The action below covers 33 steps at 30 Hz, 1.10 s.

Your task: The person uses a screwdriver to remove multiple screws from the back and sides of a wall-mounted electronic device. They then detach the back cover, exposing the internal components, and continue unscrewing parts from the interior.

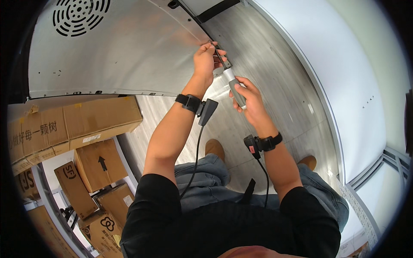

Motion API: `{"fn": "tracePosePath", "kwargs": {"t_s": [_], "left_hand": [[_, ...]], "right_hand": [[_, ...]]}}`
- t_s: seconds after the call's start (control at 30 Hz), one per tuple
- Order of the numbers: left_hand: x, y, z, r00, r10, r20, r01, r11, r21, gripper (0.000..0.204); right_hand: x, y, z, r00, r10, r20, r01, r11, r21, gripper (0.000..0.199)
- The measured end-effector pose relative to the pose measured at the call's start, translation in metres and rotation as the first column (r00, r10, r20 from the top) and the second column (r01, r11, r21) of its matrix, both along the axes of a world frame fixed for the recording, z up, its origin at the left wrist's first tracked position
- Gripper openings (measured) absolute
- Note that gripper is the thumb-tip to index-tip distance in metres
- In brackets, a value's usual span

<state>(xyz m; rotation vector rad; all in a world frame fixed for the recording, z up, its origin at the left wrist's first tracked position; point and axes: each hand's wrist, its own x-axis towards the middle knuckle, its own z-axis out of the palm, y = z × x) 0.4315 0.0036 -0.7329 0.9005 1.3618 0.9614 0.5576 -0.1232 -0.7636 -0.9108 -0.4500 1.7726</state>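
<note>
The right hand [249, 96] is clamped around the screwdriver [235, 88] handle; the left hand [205, 60] pinches its thin shaft against the metal panel [129, 47]. The tool looks light and stiff, best held by its grey handle.

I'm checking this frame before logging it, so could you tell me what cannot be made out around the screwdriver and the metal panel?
- Head view: the screwdriver tip and any screw are hidden behind the left hand fingers.
- The right hand covers the lower handle.
- The metal panel is cut off by the upper rim.
- The cardboard boxes run out of the left edge.
</note>
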Motion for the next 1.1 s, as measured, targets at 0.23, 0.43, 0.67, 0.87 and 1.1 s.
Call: {"fn": "tracePosePath", "kwargs": {"t_s": [0.23,0.43,0.67,0.87,1.1], "left_hand": [[0.003,0.0,-0.001,0.999,-0.019,-0.042,0.019,1.0,0.001,0.023],[0.003,-0.002,0.004,0.999,-0.022,-0.044,0.022,1.0,0.007,0.024],[0.0,0.001,-0.002,1.0,-0.009,-0.001,0.009,1.0,0.028,0.022],[0.001,0.001,0.0,1.0,0.004,-0.001,-0.004,1.0,0.001,0.018],[0.006,0.001,-0.006,0.995,0.009,-0.096,-0.005,0.999,0.036,0.013]], "right_hand": [[0.003,0.003,-0.006,1.0,-0.002,0.003,0.002,1.0,-0.018,0.036],[0.002,0.003,-0.008,1.0,-0.004,-0.017,0.004,1.0,-0.013,0.038],[0.003,0.006,-0.008,0.993,0.013,-0.117,-0.019,0.999,-0.047,0.038],[0.0,0.006,-0.011,1.0,0.014,0.022,-0.014,1.0,-0.008,0.038],[-0.018,0.005,-0.028,0.736,-0.047,0.676,-0.042,0.992,0.115,0.041]]}}
